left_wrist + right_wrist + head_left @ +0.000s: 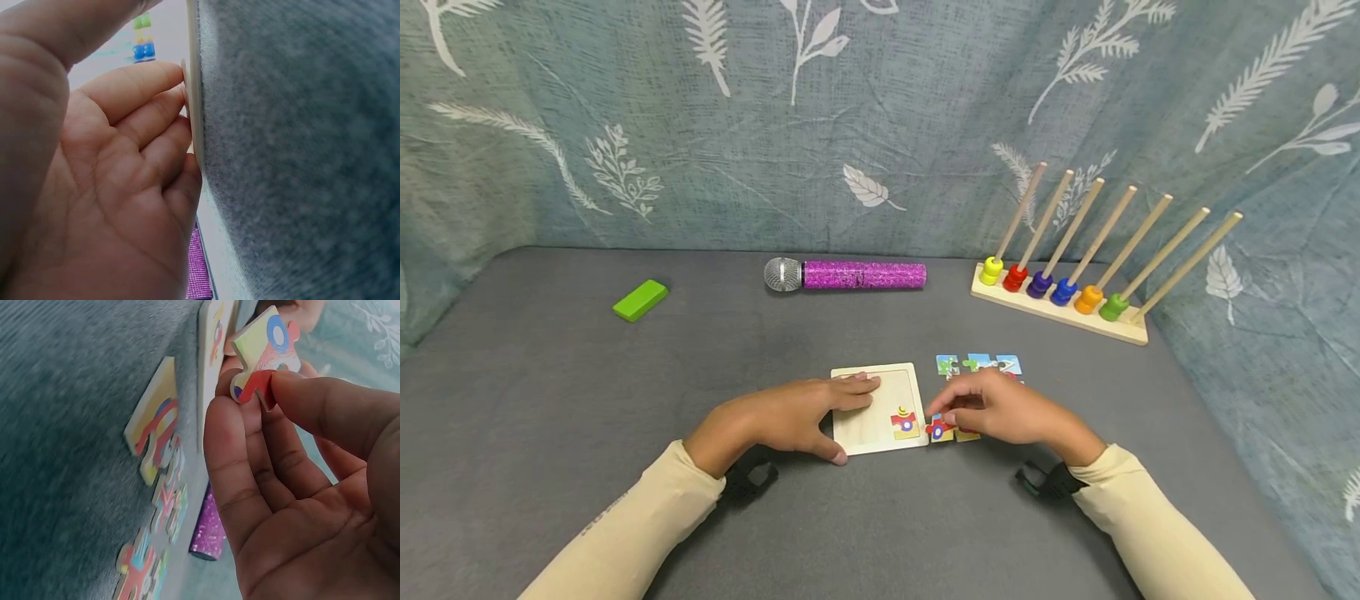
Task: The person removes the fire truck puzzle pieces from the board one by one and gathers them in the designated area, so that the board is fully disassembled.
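My left hand [797, 412] rests its fingers on a square wooden puzzle board [856, 432], with the thumb at the board's near left edge. One yellow-and-red puzzle piece [906, 425] lies in the board's near right corner. Just right of the board, my right hand [1003, 407] pinches another puzzle piece [265, 353] between thumb and fingers; it is red and yellow with a blue ring. Beneath and beyond that hand, several loose puzzle pieces [979, 362] lie on the table, partly hidden by it. One yellow-and-red loose piece [156, 419] shows below the fingers in the right wrist view.
A purple glittery microphone [863, 275] lies across the back of the grey table [865, 525]. At the back right stands a wooden peg rack [1060, 312] with coloured beads and tall pegs. A green block [640, 300] lies at the back left. A patterned curtain [737, 167] hangs behind.
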The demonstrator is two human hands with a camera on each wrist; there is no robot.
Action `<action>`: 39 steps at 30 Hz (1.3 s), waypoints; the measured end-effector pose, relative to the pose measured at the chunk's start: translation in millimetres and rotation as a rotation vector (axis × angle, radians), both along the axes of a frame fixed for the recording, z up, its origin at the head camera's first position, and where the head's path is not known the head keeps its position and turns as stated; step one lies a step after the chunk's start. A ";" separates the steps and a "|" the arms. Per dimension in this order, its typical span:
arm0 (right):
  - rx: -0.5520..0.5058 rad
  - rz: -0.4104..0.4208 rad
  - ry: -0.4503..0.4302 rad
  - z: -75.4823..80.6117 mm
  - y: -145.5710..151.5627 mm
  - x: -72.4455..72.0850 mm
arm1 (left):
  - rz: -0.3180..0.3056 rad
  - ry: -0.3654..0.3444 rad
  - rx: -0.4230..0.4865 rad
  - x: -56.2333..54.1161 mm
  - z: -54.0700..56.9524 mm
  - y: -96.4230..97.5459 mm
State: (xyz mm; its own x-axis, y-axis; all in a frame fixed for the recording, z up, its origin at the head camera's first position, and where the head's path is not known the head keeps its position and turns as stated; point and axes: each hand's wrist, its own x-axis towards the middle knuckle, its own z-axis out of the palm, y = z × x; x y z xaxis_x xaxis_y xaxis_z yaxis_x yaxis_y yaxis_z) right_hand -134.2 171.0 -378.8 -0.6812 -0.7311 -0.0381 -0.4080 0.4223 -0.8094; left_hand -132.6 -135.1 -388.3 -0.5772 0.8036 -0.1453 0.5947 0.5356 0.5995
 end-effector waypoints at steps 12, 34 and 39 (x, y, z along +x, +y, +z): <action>-0.017 0.001 0.063 0.8 19.0 -1.2 | -0.001 0.011 0.000 -0.1 -1.1 1.7; 0.105 -0.061 0.079 2.9 56.0 -3.2 | -0.001 0.010 0.003 1.0 -1.3 1.2; 0.118 -0.079 0.100 6.0 59.3 -2.1 | -0.005 0.001 0.014 0.9 -1.5 1.7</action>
